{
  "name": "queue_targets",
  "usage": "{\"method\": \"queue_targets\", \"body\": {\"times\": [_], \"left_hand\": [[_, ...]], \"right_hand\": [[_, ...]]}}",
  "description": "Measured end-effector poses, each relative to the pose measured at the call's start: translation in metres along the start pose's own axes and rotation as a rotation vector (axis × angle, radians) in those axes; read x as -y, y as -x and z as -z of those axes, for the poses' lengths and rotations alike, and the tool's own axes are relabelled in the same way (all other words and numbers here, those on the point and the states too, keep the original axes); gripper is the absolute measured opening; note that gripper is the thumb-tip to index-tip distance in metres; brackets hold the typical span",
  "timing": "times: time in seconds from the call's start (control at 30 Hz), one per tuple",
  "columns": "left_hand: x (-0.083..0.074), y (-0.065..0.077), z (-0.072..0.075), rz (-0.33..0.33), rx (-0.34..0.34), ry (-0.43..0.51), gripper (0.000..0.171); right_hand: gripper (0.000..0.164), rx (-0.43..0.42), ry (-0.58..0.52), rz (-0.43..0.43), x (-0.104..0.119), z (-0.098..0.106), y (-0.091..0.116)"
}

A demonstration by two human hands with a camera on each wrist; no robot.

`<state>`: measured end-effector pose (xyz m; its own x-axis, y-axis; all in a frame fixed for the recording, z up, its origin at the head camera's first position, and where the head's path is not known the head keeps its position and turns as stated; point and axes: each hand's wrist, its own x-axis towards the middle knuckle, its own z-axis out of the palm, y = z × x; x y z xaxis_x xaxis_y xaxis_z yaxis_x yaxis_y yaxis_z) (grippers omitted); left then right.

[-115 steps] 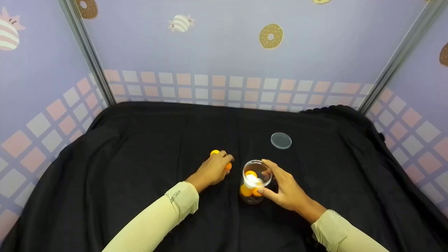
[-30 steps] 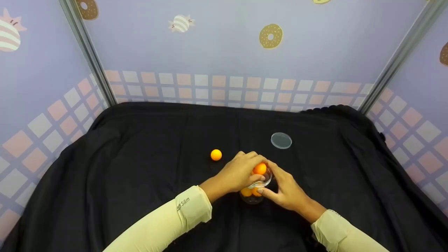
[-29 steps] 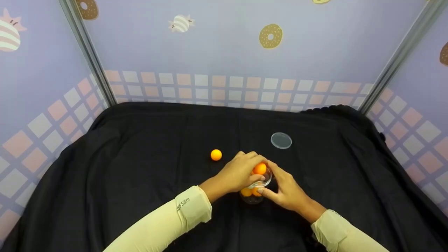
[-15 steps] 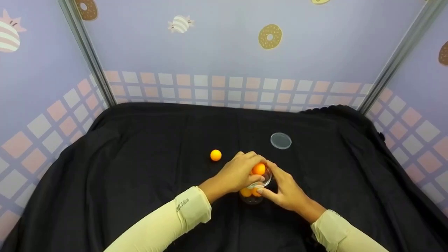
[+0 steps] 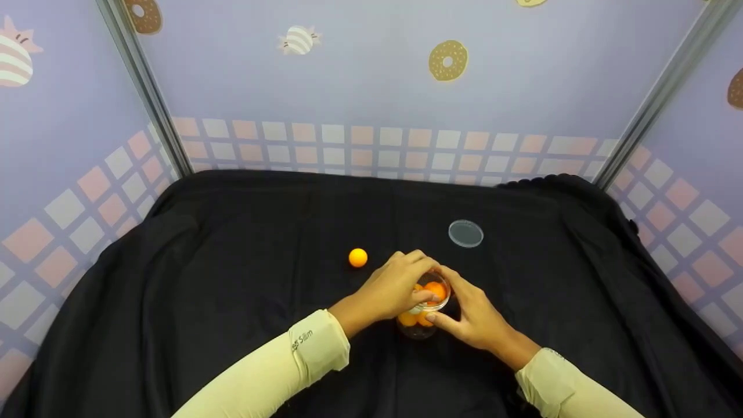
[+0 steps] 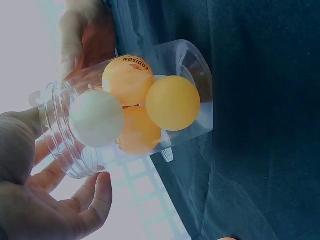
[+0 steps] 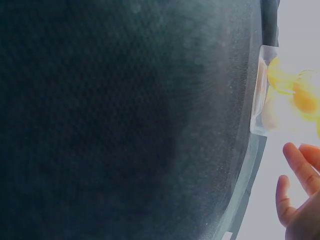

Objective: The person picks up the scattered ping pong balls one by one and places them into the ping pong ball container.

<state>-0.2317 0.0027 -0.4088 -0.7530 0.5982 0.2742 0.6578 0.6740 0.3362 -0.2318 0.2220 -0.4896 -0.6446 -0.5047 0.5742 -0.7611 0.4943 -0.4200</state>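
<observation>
A clear plastic jar (image 5: 418,332) stands upright on the black cloth, with several orange balls (image 6: 128,80) and a white ball (image 6: 97,118) inside; they look like table tennis balls. My right hand (image 5: 479,312) grips the jar's upper part, thumb on the near side. Over the jar's mouth is my left hand (image 5: 395,288), its fingers loosely bent at the rim with no ball between them. Just inside the mouth sits an orange ball (image 5: 435,289), partly behind the left thumb. Another orange ball (image 5: 358,258) lies on the cloth beyond the left hand.
A round clear lid (image 5: 466,233) lies flat on the black cloth (image 5: 255,232), beyond the jar. Printed partition walls (image 5: 371,81) with metal posts enclose the table at the back and both sides.
Earlier, my left hand picked an orange ball off the cloth and carried it right to the jar's mouth. Since half a second ago that ball has dropped into the jar. My right hand stays put.
</observation>
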Motion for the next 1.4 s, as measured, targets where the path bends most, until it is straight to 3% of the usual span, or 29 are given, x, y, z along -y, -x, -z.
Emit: {"method": "queue_targets", "body": {"times": [0.3,0.6,0.8,0.9,1.13,1.4], "left_hand": [[0.003,0.002,0.000,-0.032,-0.007,-0.001,0.042],[0.008,0.002,0.000,-0.077,-0.079,0.024,0.041],[0.016,0.000,-0.001,-0.048,-0.155,0.181,0.031],[0.026,-0.002,0.001,-0.029,-0.200,0.215,0.024],[0.062,-0.005,0.003,0.106,-0.230,0.089,0.023],[0.103,0.001,-0.006,0.271,-0.148,0.017,0.032]], "right_hand": [[0.089,0.004,-0.014,0.001,0.000,-0.002,0.001],[0.087,0.006,-0.003,-0.005,-0.001,-0.001,0.001],[0.084,-0.002,-0.003,-0.021,-0.002,0.000,0.003],[0.083,-0.007,-0.001,-0.026,-0.001,0.001,0.004],[0.085,-0.011,0.007,-0.031,-0.001,0.001,0.003],[0.086,-0.011,0.011,-0.023,0.000,0.000,0.002]]}}
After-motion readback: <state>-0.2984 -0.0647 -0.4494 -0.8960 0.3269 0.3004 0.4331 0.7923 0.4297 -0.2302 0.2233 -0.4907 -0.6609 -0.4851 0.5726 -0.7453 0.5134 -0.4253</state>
